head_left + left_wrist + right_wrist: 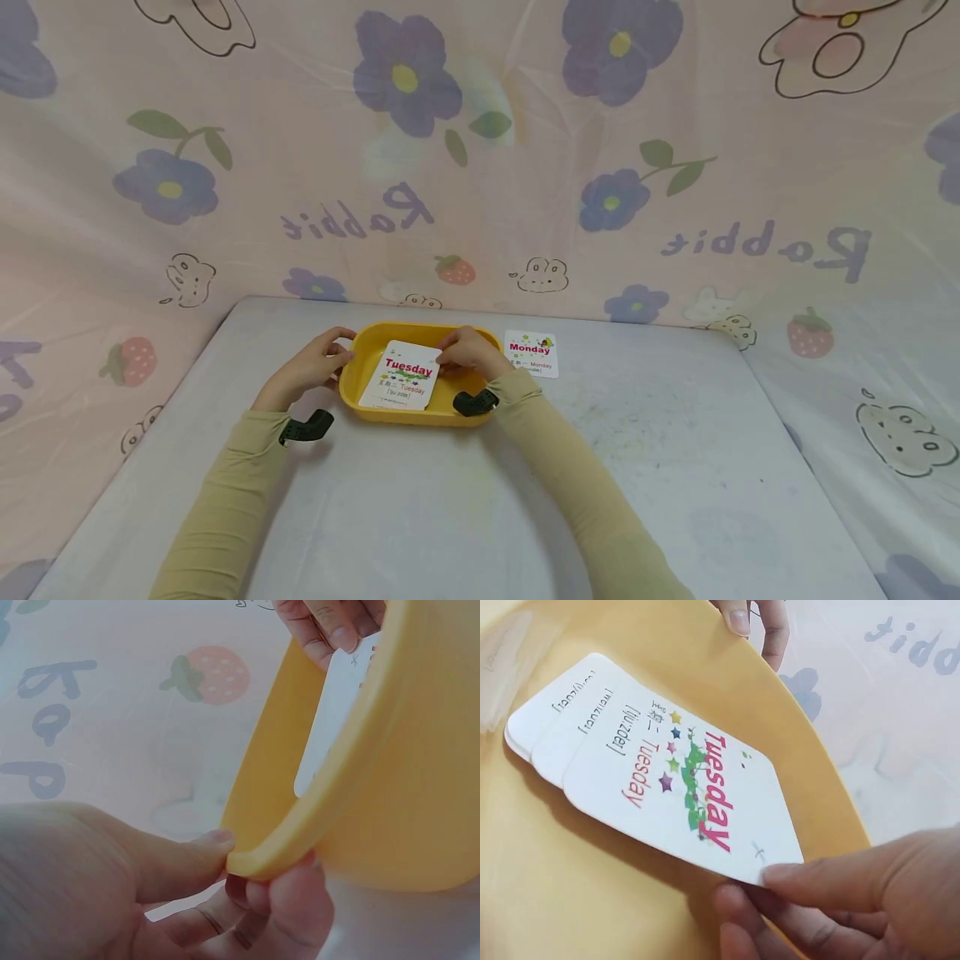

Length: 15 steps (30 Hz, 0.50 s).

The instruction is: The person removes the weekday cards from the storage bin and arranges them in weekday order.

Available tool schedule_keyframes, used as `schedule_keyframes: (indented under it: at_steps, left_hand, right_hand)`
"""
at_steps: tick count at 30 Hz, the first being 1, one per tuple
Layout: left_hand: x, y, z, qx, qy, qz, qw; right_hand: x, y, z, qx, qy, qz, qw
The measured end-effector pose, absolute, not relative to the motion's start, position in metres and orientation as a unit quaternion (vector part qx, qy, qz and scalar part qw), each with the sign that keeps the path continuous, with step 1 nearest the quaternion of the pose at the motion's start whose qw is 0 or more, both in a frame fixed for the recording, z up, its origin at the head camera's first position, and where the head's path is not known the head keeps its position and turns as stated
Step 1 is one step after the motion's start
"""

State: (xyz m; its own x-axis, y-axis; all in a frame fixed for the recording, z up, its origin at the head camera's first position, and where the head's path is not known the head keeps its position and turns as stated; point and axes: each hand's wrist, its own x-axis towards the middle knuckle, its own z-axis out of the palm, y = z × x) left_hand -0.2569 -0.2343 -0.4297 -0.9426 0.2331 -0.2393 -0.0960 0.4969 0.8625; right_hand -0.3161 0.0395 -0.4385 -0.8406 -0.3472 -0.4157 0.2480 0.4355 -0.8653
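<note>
A yellow oval tray stands on the white table, holding a small stack of white flash cards. The top one, a "Tuesday" card, has its corner pinched between the thumb and fingers of my right hand. In the right wrist view, the edges of other cards show fanned out beneath the Tuesday card. My left hand grips the tray's left rim, thumb on top and fingers below, as the left wrist view shows. A "Monday" card lies on the table just right of the tray.
The white table extends in front of the tray and to its right. Behind it hangs a pink cloth printed with flowers, rabbits and strawberries. Each wrist carries a black camera mount.
</note>
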Motion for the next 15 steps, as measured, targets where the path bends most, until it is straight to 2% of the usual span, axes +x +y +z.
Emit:
schedule_keyframes:
  at_steps: [15]
  left_hand:
    - [-0.2583, -0.2341, -0.4299, 0.032, 0.852, 0.495, 0.167]
  right_hand:
    - [-0.3135, 0.0397, -0.4373, -0.027, 0.82, -0.506, 0.265]
